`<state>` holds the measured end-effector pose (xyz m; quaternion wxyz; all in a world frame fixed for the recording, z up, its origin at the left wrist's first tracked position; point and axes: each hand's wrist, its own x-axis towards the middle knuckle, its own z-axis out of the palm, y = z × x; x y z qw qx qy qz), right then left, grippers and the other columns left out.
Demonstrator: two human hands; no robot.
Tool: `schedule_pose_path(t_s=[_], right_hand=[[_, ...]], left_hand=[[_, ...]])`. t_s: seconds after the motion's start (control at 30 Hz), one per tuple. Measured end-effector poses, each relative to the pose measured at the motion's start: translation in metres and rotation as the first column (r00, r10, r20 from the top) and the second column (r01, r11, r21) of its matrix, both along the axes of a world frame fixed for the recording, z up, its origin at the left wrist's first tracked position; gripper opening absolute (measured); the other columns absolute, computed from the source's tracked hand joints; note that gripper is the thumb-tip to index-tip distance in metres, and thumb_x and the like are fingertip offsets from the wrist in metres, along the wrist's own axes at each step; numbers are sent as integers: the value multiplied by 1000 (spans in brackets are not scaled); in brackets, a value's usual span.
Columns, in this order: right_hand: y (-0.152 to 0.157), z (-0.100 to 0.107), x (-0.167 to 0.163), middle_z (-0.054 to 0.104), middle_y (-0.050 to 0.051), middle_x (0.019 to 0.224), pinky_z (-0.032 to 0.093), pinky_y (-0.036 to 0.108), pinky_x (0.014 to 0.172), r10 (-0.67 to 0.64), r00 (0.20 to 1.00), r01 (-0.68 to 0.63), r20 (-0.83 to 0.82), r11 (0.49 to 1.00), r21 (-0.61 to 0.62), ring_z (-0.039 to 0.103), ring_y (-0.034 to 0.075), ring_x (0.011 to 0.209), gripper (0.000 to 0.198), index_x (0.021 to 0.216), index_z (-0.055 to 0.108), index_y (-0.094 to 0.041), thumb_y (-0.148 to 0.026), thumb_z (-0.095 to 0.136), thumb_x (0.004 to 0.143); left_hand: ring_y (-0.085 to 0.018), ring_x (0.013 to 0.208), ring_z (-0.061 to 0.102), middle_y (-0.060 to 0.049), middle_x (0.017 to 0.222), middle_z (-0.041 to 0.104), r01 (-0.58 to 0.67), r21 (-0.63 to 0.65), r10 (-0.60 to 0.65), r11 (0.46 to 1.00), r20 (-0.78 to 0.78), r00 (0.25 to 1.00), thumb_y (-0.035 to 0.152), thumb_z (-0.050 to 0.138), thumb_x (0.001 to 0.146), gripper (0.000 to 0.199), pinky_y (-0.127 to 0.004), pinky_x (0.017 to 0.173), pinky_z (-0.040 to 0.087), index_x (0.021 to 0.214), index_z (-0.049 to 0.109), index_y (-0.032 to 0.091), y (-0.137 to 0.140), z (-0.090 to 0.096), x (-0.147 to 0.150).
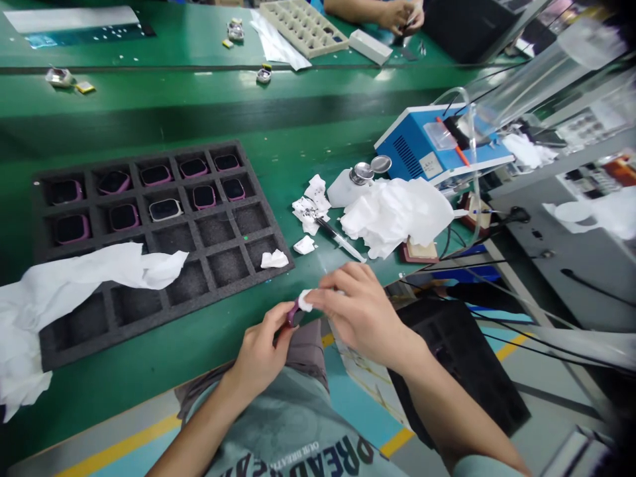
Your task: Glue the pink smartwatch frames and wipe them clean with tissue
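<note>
Between thumb and fingers, my left hand (262, 341) grips a small purple watch case (293, 314) just off the bench's front edge. My right hand (362, 311) pinches a wad of white tissue (305, 301) and presses it against the case. Fingers partly cover both the case and the tissue. To the left lies a black foam tray (226, 262) with several watch cases, mostly purple, in its far compartments; one case (165, 209) is silver. A black-and-clear pen-like tool (342, 240) rests on the bench beyond my right hand, beside crumpled, dark-spotted tissue (313, 204).
A long white cloth (99, 268) drapes over the tray's left part. Behind my right hand are a white cloth heap (397, 212), a lidded metal-topped dispenser (361, 173) and a blue machine (422, 142). Across the bench, a co-worker's hands (400, 16) are near a beige tray (303, 26).
</note>
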<state>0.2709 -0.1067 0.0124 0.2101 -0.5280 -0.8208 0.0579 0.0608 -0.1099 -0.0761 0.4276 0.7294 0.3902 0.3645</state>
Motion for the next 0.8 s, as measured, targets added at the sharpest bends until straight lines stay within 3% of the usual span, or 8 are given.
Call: schedule_pose_path(t_s=[0.1,0.23,0.37,0.57,0.8], right_hand=[[-2,-1,-9,70,4,89,36,37,78,61,997,-61,-46,998,-2,50,21,83,27,101,71,-24,-5,53,96],[-1,-9,1,70,5,88,36,37,78,-4,1000,4,29,1000,-25,48,22,83,28,100,72,-22,-3,52,96],[-5,-4,9,70,6,90,36,38,77,-50,998,49,36,999,17,49,22,83,24,100,71,-22,-5,55,96],[-10,0,-11,70,4,87,37,37,77,56,998,-54,-35,998,34,50,20,81,28,102,71,-24,-5,53,96],[-10,-7,7,70,5,90,36,39,78,-46,995,48,88,999,-18,50,22,84,28,100,72,-24,-3,54,94]], left_hand=[[-20,95,81,-6,112,82,-12,15,13,1000,-6,1000,9,57,93,42,-28,85,65,132,60,23,-1,-1,0],[-20,95,81,-7,114,82,-14,58,15,998,-13,1000,9,57,93,40,-28,87,64,130,62,24,-3,-4,0],[-20,94,81,-6,116,81,-42,117,42,992,5,999,8,56,93,41,-27,88,64,130,62,25,-4,-5,1],[-20,92,81,-7,116,81,-46,105,47,993,-6,999,10,56,93,40,-28,84,65,130,64,24,-5,-6,0],[-20,97,81,-5,119,80,-70,158,60,985,68,996,8,58,93,39,-28,87,66,127,67,26,-6,-7,2]])
